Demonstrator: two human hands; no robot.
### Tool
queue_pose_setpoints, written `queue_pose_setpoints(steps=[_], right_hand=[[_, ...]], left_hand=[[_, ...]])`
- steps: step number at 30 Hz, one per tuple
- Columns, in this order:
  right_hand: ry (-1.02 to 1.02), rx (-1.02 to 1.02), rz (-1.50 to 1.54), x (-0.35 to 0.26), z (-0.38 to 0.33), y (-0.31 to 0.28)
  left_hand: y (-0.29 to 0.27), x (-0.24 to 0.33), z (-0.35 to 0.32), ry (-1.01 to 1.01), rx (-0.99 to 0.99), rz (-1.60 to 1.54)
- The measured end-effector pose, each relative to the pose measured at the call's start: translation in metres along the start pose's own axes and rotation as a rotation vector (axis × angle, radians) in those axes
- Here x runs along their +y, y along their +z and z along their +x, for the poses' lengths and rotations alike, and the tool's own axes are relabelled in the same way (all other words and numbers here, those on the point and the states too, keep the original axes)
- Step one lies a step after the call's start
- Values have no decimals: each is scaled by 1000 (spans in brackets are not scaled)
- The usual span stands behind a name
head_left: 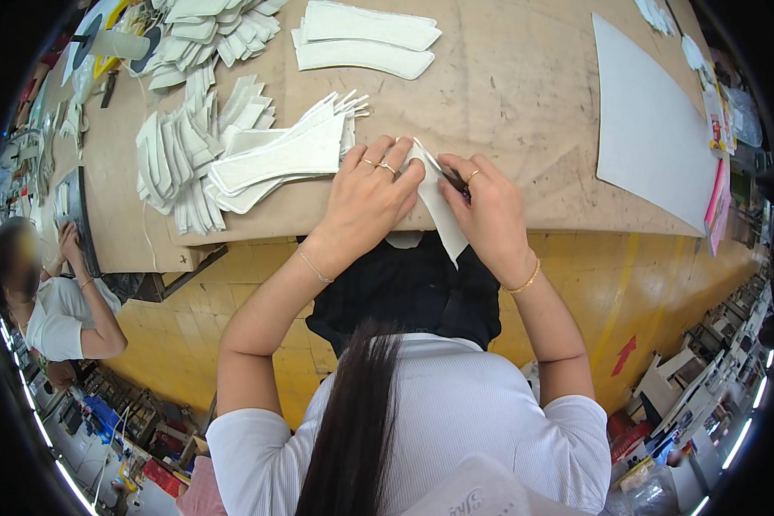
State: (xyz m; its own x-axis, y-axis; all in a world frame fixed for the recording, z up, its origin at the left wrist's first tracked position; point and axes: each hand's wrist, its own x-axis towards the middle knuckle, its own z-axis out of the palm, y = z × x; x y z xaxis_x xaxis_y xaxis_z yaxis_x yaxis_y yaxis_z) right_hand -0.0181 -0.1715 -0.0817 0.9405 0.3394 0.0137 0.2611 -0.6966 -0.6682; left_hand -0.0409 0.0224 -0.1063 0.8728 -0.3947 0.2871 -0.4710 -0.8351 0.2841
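Observation:
Near the table's front edge, my left hand (pixel 371 196) is closed on a white fabric piece (pixel 439 212), pinching its upper end. The strip hangs down past the table edge, its pointed lower tip over my lap. My right hand (pixel 493 205) is closed round a small dark tool (pixel 453 181) beside the strip; the fingers hide most of it, so its kind cannot be told. Just left of my left hand lies a fanned stack of white curved fabric pieces (pixel 275 163). Rings and bracelets show on both hands and wrists.
More piles of white pieces (pixel 202 34) lie at the far left, near a spool (pixel 120 44). Two flat stacks (pixel 365 39) rest at the back middle. A large white sheet (pixel 645 129) covers the right side. A co-worker (pixel 69 301) sits at the left.

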Motion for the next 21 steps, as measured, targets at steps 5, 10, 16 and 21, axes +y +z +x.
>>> queue_pose_setpoints(steps=[5,10,16,21], right_hand=[[140,-130,139,11,13,0],[248,-232,212,9,43,-2],[78,-153,28,-3,33,-7],[-144,-78,-22,8,1,-8]], left_hand=[[1,-1,-1,-2,12,-24],[3,-3,-1,25,41,4],[1,-1,0,11,49,-7],[2,-2,1,11,44,10]])
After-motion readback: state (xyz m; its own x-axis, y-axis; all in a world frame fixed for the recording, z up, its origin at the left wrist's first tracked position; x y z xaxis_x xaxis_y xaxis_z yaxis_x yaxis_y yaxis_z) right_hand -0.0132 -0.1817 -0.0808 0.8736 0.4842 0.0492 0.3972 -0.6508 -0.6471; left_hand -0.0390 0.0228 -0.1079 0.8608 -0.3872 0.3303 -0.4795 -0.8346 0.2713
